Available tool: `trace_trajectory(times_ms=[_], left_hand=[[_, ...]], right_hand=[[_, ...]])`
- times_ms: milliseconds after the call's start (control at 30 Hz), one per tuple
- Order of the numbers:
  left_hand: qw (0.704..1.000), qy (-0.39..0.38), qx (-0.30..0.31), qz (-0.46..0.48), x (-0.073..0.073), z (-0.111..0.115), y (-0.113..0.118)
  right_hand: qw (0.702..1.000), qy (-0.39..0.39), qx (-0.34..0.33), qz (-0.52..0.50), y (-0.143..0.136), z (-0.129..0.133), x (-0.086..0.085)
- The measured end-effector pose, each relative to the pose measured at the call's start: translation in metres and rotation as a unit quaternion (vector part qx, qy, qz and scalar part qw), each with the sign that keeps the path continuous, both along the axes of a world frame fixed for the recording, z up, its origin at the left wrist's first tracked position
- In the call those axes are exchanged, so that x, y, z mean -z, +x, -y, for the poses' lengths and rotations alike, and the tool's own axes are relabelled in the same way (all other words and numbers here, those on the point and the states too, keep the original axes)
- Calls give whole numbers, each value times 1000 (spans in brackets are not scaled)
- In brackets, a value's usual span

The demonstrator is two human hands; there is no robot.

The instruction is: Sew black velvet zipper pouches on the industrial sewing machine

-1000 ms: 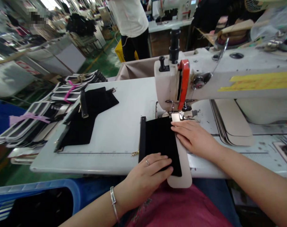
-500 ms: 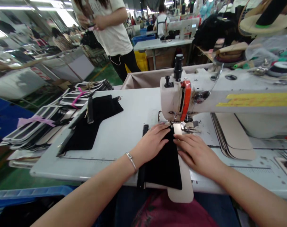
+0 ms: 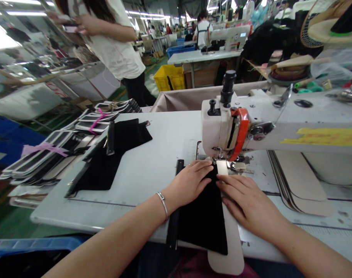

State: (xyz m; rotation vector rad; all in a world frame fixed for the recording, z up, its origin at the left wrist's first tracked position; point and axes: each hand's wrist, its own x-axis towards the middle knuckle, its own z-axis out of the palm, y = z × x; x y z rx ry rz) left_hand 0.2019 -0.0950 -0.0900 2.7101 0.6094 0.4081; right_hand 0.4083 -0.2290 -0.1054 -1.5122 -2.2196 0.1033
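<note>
A black fabric piece (image 3: pixel 203 218) with a zipper strip (image 3: pixel 174 226) along its left edge lies on a beige panel (image 3: pixel 233 247) that hangs over the table's near edge. My left hand (image 3: pixel 190 181) presses flat on the fabric's upper left, just before the presser foot (image 3: pixel 222 164) of the sewing machine (image 3: pixel 251 123). My right hand (image 3: pixel 248 202) lies flat on the fabric's right edge and the beige panel. Both hands have their fingers stretched toward the needle.
More black fabric pieces (image 3: pixel 112 154) lie at the table's left, beside bundles of striped pieces (image 3: pixel 48 150) tied with pink tape. Beige panels (image 3: pixel 303 185) are stacked under the machine arm. A person in a white shirt (image 3: pixel 118 46) stands beyond the table; a yellow bin (image 3: pixel 170 77) sits behind.
My left hand moved from the fabric's near end up to just before the presser foot. The view tilted up and shifted slightly; my right hand stayed on the right edge.
</note>
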Motion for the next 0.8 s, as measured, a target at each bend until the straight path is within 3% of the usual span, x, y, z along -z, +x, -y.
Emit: trace_trajectory(times_ms=[800], left_hand=[[999,46,-3,-7,7,-4,4]], right_hand=[[999,29,18,25,-1,-2,11]])
